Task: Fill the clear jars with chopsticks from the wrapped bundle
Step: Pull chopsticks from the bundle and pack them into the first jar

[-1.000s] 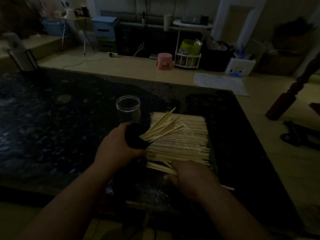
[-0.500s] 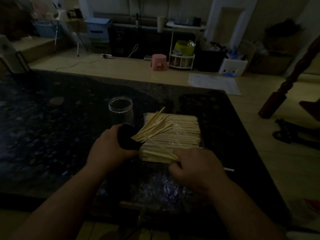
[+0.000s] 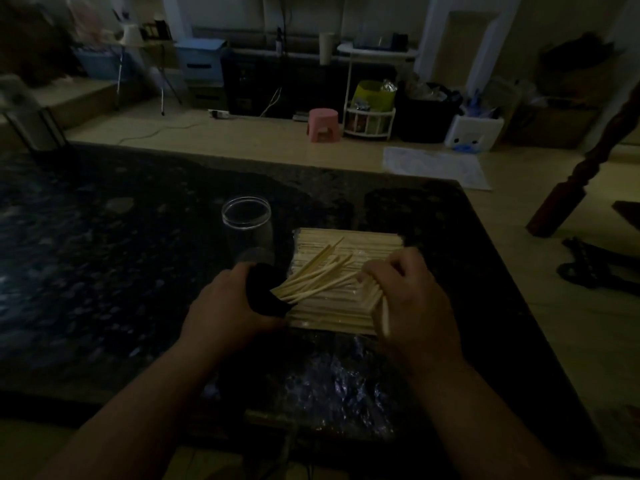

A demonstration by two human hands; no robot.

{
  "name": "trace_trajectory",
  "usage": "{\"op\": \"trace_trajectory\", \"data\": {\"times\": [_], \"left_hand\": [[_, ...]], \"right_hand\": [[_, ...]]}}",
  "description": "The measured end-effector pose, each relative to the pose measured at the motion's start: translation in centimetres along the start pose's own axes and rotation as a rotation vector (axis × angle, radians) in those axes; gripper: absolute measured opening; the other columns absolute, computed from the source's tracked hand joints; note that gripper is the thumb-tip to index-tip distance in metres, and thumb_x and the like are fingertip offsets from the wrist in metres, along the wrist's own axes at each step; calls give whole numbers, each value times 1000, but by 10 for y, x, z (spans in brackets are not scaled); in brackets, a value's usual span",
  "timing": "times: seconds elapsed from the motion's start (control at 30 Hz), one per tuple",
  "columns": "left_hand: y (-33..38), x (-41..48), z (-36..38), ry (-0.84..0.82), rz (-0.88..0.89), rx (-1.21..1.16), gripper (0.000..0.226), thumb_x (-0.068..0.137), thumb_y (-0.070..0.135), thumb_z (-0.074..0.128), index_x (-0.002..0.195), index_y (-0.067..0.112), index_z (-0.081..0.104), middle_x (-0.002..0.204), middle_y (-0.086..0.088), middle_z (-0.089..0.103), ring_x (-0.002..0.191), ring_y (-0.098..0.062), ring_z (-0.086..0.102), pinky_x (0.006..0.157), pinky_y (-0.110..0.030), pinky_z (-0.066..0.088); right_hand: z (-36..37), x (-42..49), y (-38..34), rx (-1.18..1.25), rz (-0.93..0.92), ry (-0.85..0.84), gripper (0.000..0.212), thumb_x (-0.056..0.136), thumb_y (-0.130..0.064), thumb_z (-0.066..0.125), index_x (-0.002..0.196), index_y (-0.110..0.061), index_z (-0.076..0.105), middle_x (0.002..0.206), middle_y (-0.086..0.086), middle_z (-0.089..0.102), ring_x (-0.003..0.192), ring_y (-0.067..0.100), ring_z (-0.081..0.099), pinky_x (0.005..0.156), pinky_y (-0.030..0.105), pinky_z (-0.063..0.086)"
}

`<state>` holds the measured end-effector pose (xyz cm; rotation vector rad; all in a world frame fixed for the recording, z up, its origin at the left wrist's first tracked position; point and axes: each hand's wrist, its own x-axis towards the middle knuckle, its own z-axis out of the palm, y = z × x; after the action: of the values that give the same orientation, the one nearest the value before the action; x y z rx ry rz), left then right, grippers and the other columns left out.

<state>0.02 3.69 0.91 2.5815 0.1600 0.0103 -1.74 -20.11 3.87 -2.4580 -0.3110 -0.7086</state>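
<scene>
The room is dim, with a pale tiled floor (image 3: pixel 263 143) beyond a dark speckled stone surface (image 3: pixel 104 254). A small pink plastic stool (image 3: pixel 322 123) stands on that floor by a white wire rack (image 3: pixel 370 123), and a pale rectangular mat (image 3: pixel 437 168) lies near the surface's far right corner.

From the head view, an upright clear round jar (image 3: pixel 246 218) stands on the surface just beyond the person's left grip (image 3: pixel 225 306), open at the top. To its right lies the flat plastic-wrapped bundle of pale wooden chopsticks (image 3: pixel 346 244), sticks running left to right, resting on the surface between the two hands.

The left grip is curled round a second jar that looks dark in this light (image 3: pixel 265 294), tipped with its mouth toward the bundle. A fan of loose chopsticks (image 3: pixel 317 277) sticks out of that mouth, their tips spread over the top of the bundle.

The right grip (image 3: pixel 412 299) is over the bundle's right end, fingers curled and pinching a small clutch of chopsticks (image 3: pixel 380 308), which angle down toward the near edge.
</scene>
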Motion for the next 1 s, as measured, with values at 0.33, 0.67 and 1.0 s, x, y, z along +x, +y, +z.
{"op": "trace_trajectory", "data": {"times": [0.33, 0.67, 1.0], "left_hand": [[0, 2, 3, -36, 6, 72, 97, 49, 61, 81, 134, 34, 43, 119, 1, 54, 109, -22, 56, 92, -40, 50], [1, -1, 5, -27, 53, 83, 93, 52, 61, 79, 133, 36, 42, 119, 4, 53, 110, -21, 55, 92, -41, 49], [3, -3, 9, -9, 126, 52, 77, 53, 60, 79, 121, 43, 47, 112, 10, 53, 104, -17, 57, 87, -35, 49]], "right_hand": [[15, -2, -14, 530, 25, 176, 13, 91, -27, 62, 96, -36, 70, 91, -10, 65, 91, 0, 62, 81, 14, 46], [28, -3, -14, 823, 433, 7, 18, 80, -10, 76, 70, -24, 71, 78, -15, 71, 78, -3, 65, 71, 7, 46], [37, -3, -9, 723, 478, -59, 29, 76, -19, 79, 97, -29, 60, 110, -9, 52, 95, -8, 55, 76, 8, 45]]}}
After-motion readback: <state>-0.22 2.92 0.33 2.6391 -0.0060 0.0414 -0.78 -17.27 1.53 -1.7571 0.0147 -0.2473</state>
